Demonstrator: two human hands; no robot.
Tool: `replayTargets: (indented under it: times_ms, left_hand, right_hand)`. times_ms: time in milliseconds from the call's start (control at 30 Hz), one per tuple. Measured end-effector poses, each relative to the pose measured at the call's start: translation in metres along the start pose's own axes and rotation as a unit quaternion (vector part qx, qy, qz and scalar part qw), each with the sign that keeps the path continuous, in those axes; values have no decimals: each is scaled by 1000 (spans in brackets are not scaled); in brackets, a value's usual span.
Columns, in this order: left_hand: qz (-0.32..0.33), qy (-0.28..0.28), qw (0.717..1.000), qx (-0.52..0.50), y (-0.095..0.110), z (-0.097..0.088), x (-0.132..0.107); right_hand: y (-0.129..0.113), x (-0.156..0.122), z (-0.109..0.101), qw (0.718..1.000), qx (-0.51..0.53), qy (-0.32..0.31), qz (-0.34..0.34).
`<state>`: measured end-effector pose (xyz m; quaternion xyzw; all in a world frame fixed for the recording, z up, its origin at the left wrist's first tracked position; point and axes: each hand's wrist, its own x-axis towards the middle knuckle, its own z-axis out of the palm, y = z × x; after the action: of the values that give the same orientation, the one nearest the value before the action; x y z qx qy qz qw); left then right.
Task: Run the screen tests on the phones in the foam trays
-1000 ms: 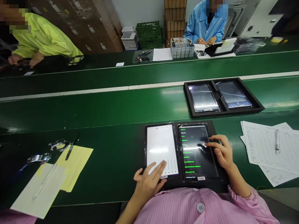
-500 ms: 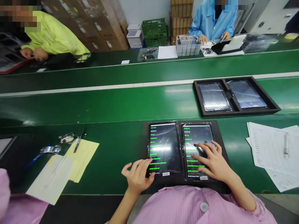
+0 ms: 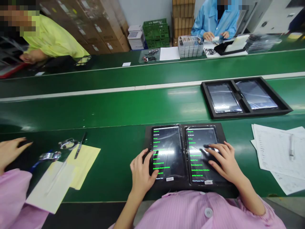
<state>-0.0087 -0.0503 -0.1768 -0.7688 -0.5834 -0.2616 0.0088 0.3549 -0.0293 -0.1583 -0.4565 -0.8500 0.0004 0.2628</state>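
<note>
A black tray point(image 3: 183, 187) lies at the near edge of the green bench and holds two tablets side by side. The left tablet point(image 3: 169, 146) and the right tablet point(image 3: 201, 136) both show a dark screen with green menu lines. My left hand point(image 3: 141, 171) rests on the left tablet's lower left edge, fingers apart, a fingertip on the screen. My right hand point(image 3: 224, 162) lies spread over the right tablet, fingertips touching the glass. Neither hand holds anything.
A second black tray point(image 3: 245, 111) with two dark tablets sits further back on the right. Printed sheets with a pen point(image 3: 291, 147) lie at right. Yellow and white papers point(image 3: 71, 168), a pen and metal clips lie left, near a neighbour's hand point(image 3: 10, 151). Two people work across the belt.
The left tablet's screen went from white to the dark green-text menu. My left hand moved up along its left edge. My right hand slid down and spread. A neighbour's hand entered at left.
</note>
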Motion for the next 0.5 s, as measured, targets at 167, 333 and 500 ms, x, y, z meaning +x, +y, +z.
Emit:
replayTargets:
  times_ms: [167,333,500]
  left_hand:
    - [-18,-61,996,-66,-6,9,-2]
    - [15,-78,990,-112,-15,6,-9]
    - [41,-118,985,-121,-24,3,-14]
  right_hand:
    - [-3,-1,6,999,-17,-33,7]
    - [-7,0,9,999,-23,-30,4]
    - [-6,3,8,999,-20,-27,-4]
